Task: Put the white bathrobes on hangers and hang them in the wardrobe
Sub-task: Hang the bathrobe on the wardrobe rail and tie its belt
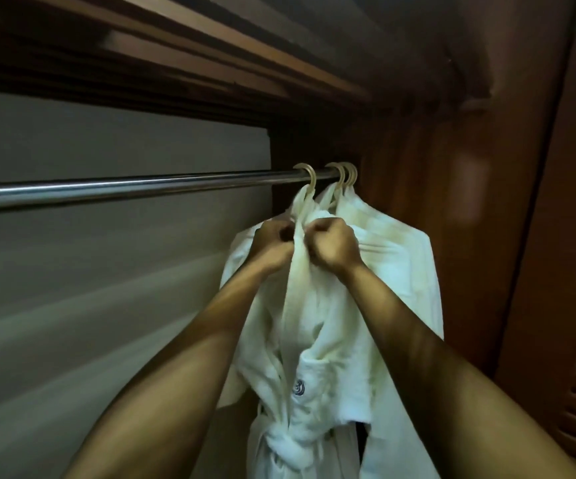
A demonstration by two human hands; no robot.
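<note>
Hands: your left hand and right hand both grip the bathrobe collar just below the rail. Tug unevenly and it may slide off its hanger hook.

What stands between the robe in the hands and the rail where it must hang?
Nothing visible does. The front bathrobe is held at its collar by the left hand and the right hand, and its hanger hook already sits over the rail.
</note>
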